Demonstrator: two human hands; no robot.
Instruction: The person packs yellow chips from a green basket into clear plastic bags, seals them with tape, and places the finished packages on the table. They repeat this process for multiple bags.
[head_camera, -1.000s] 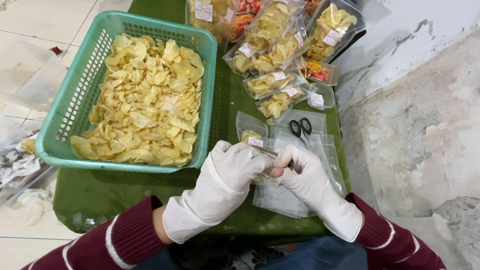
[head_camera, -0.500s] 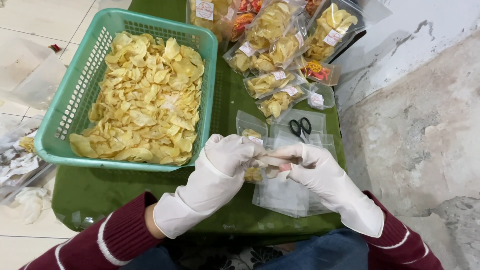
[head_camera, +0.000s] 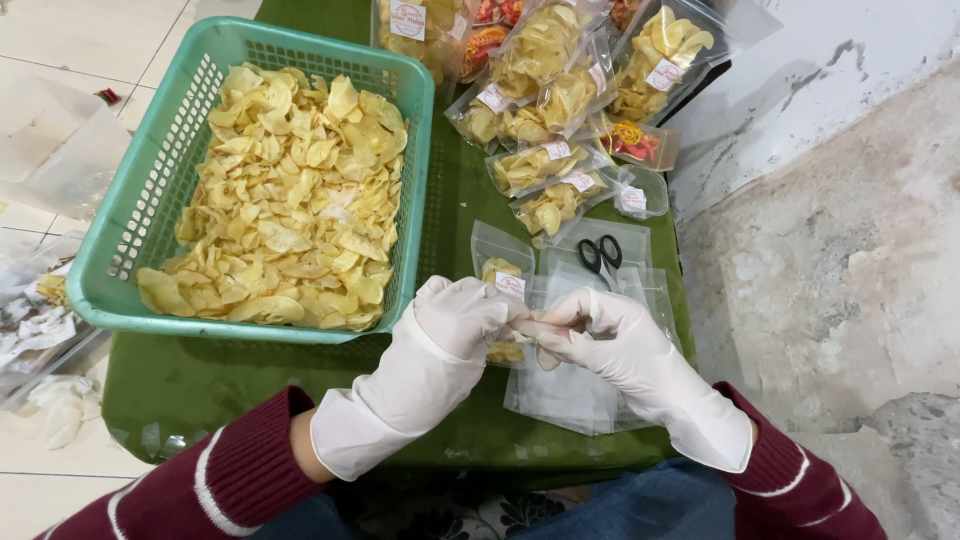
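Both hands wear white gloves and meet over a green table (head_camera: 200, 390). My left hand (head_camera: 455, 325) and my right hand (head_camera: 600, 335) pinch the same small clear bag (head_camera: 505, 350) holding a few yellow chips; most of the bag is hidden under the fingers. Under my right hand lies a stack of empty clear bags (head_camera: 570, 395). To the left stands a green plastic basket (head_camera: 130, 210) full of loose yellow chips (head_camera: 290, 200).
Black scissors (head_camera: 600, 255) lie on the empty bags just beyond my hands. Another small filled bag (head_camera: 500, 262) stands beside them. Several sealed chip bags (head_camera: 545, 90) with labels pile up at the table's far end. A rough grey wall runs along the right.
My hands shifted slightly left and closer together over the small bag. The fingers have changed their pinch on it. The basket and the scissors stayed in place.
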